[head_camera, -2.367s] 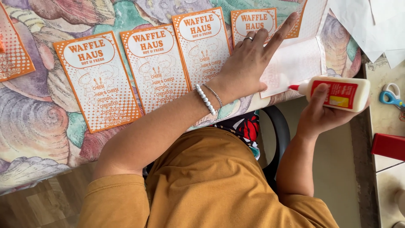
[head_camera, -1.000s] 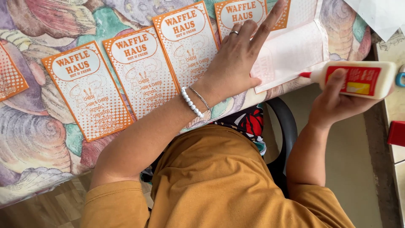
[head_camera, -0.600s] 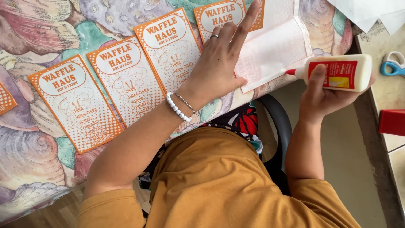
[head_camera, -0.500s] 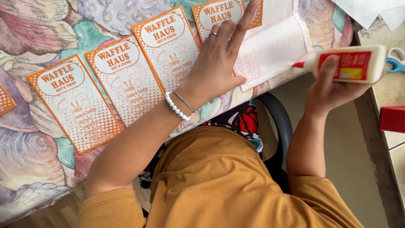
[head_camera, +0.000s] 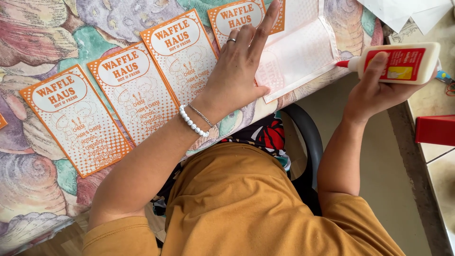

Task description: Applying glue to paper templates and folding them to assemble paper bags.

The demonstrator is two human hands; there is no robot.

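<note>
The white glue bottle (head_camera: 398, 62) with a red label lies on its side in the air, off the right edge of the counter (head_camera: 38, 185). Its long axis runs nearly level across the view, and its red nozzle points left toward a pale sheet of paper (head_camera: 301, 52). The nozzle tip sits just beside that sheet's right edge; whether it touches cannot be told. The right hand (head_camera: 374, 92) grips the bottle from below, its fingers (head_camera: 377, 71) curled closed around the body, with one lying across the label.

The pale sheet lies blank side up with faint print showing through, at a slant near the counter's edge. The left hand (head_camera: 237, 71) rests flat on it, palm down, fingers spread and straight, holding nothing, only pressing. That hand wears a ring, and a white bead bracelet (head_camera: 192, 122) with a thin chain circles the wrist.

To the left of the hand, orange-and-white printed cards (head_camera: 137, 90) lie face up in a slanted row, side by side, on the counter's shell-patterned cloth. Another card shows partly under the fingertips.

At the far right stands a red box (head_camera: 436, 129) on a tiled surface, well apart from the bottle. White paper sheets (head_camera: 403, 12) lie at the top right corner. The person wears a mustard shirt (head_camera: 256, 204) and sits on a black chair (head_camera: 308, 142).
</note>
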